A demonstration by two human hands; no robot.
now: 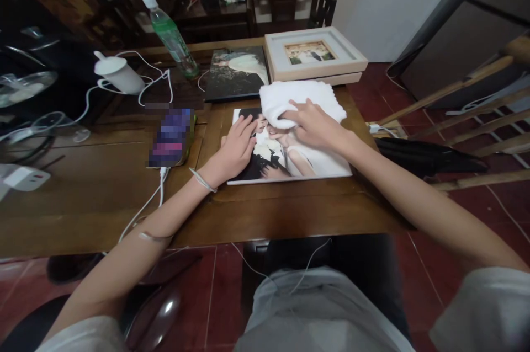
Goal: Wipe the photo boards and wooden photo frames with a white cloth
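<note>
A photo panel (306, 167) with a picture of a couple lies flat near the table's front edge. My left hand (239, 149) rests on its left side, fingers stretched out and holding nothing. On the upper right part of the panel, my right hand (317, 124) grips a folded white towel (304, 95) and presses it down. The towel covers the panel's top right area, and my forearm crosses its right side.
Behind the panel lie a dark photo panel (223, 79) and stacked framed pictures (275, 59). To the left are a phone (169, 139) on a white cable, a green-labelled bottle (171, 37), a lidded white cup (120, 75) and a clear glass (66, 126). A wooden rack (467, 101) stands at right.
</note>
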